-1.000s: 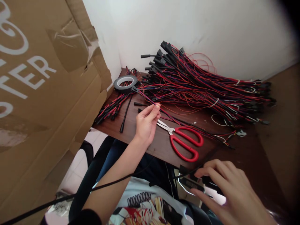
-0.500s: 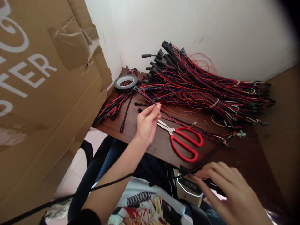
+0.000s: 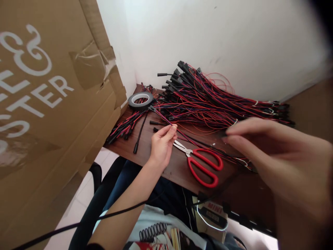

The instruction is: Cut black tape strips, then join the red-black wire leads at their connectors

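My left hand [image 3: 163,144] pinches a thin red and blue wire [image 3: 166,120] whose dark connector lies beside the roll of black tape [image 3: 141,100]. Raised at the right, my right hand [image 3: 275,156] is blurred, its thumb and forefinger brought close together on a small dark thing that I cannot make out. Scissors with red handles [image 3: 204,168] lie on the brown table [image 3: 148,152], blades just right of my left hand. Behind them spreads a large pile of red and black wires [image 3: 208,100] with black connectors.
A big cardboard box [image 3: 59,132] stands at the left, close to the table edge. Short cables [image 3: 127,126] lie beneath the tape roll. A black cord [image 3: 122,210] crosses over my left forearm. A white wall rises behind the pile.
My right hand has risen from below the table's front edge to above its right side. My left hand keeps its hold on the wire. The view has tilted slightly.
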`<action>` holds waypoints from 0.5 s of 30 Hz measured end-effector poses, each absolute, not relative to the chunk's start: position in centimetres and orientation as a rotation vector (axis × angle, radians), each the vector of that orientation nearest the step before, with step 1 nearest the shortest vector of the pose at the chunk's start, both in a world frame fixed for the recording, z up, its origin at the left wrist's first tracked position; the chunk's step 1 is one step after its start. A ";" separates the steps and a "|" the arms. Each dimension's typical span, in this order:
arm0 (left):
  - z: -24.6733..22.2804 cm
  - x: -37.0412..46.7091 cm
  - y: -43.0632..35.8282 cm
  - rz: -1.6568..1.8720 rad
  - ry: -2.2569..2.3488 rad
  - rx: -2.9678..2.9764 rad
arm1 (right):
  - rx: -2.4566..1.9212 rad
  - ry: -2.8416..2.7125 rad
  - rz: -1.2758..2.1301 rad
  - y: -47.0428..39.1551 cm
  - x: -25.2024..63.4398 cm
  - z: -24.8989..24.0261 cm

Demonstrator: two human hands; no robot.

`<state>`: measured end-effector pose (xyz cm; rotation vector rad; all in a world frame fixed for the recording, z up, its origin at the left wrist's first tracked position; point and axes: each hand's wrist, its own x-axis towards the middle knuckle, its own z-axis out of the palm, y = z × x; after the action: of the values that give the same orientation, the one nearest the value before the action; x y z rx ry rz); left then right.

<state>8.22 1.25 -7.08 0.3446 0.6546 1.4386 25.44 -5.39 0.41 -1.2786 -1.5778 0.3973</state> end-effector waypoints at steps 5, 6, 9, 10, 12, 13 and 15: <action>-6.9 8.2 1.2 1.432 0.671 0.327 | -1.074 -1.612 0.753 0.9 22.3 -0.2; -6.9 8.2 1.2 1.432 0.670 0.322 | -1.043 -1.641 0.815 1.8 22.2 -0.7; -6.9 8.1 1.3 1.437 0.654 0.311 | -0.984 -1.665 0.907 3.1 21.7 -2.0; -7.0 8.1 1.3 1.441 0.646 0.309 | -0.979 -1.641 0.897 3.3 21.5 -2.4; -7.0 8.1 1.3 1.448 0.637 0.307 | -0.989 -1.562 0.868 3.4 21.0 -3.1; -7.0 8.1 1.3 1.451 0.641 0.304 | -1.000 -1.520 0.869 3.5 20.8 -3.4; -6.9 8.1 1.3 1.450 0.653 0.300 | -1.028 -1.444 0.922 3.6 20.5 -4.0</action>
<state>8.07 1.26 -6.91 0.3004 0.6528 1.4503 20.51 3.55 -4.03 -1.0280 -1.4441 0.9215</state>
